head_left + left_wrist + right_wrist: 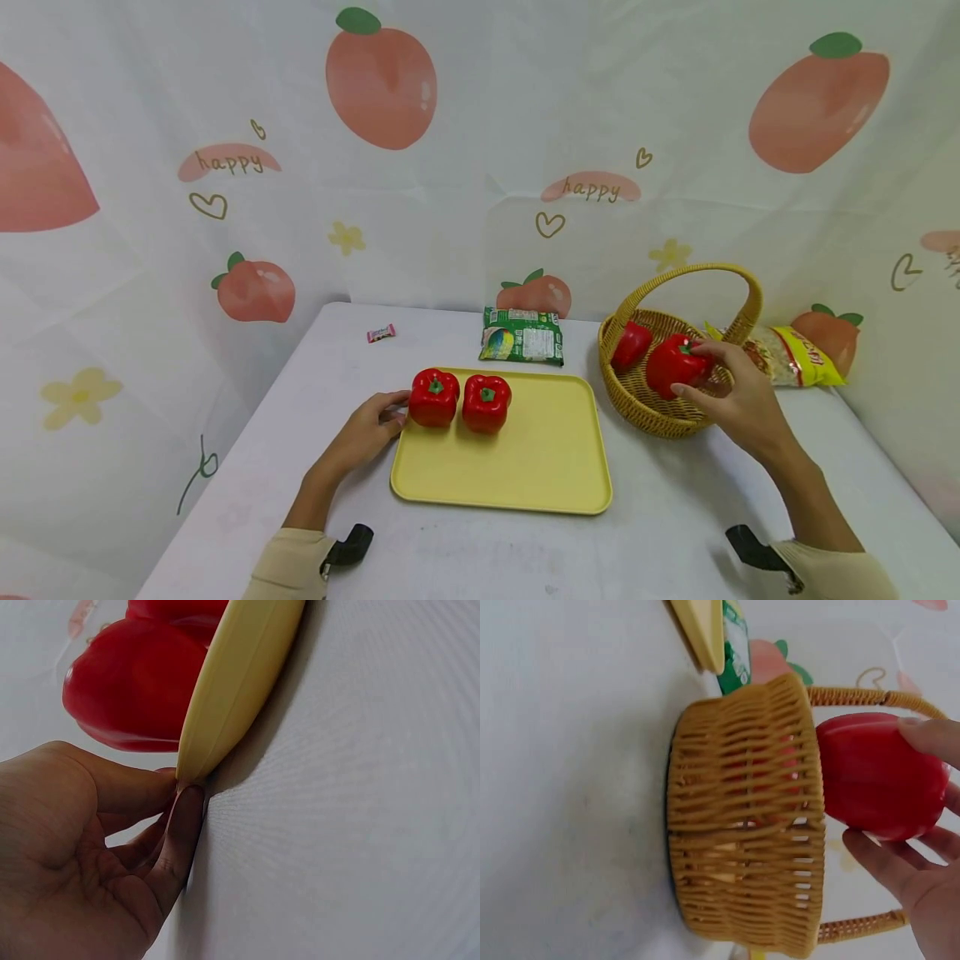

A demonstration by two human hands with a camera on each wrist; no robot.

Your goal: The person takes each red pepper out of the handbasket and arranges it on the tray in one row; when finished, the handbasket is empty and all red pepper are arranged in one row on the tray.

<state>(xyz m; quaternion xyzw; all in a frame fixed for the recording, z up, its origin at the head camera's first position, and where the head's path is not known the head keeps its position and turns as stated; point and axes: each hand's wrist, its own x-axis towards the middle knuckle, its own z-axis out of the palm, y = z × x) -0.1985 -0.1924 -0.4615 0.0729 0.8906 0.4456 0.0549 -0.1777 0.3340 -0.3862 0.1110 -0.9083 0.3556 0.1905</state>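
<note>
My right hand [742,408] holds a red bell pepper [666,371] by its sides, at the mouth of a wicker basket [643,412]. In the right wrist view that pepper [877,780] sits at the basket's rim, thumb on one side and fingers on the other. Another red bell pepper [632,343] lies inside the basket. Two more bell peppers, a left one [433,400] and a right one [486,407], stand on the yellow tray [540,467]. At the tray's left edge, my left hand [367,432] pinches the rim [225,697] between thumb and finger.
Behind the tray lies a green snack packet [522,335]. A small pink wrapped candy [381,333] is at the back left. Right of the basket rests a yellow-and-clear bag [795,357]. A printed cloth [465,217] hangs behind the white table [480,550].
</note>
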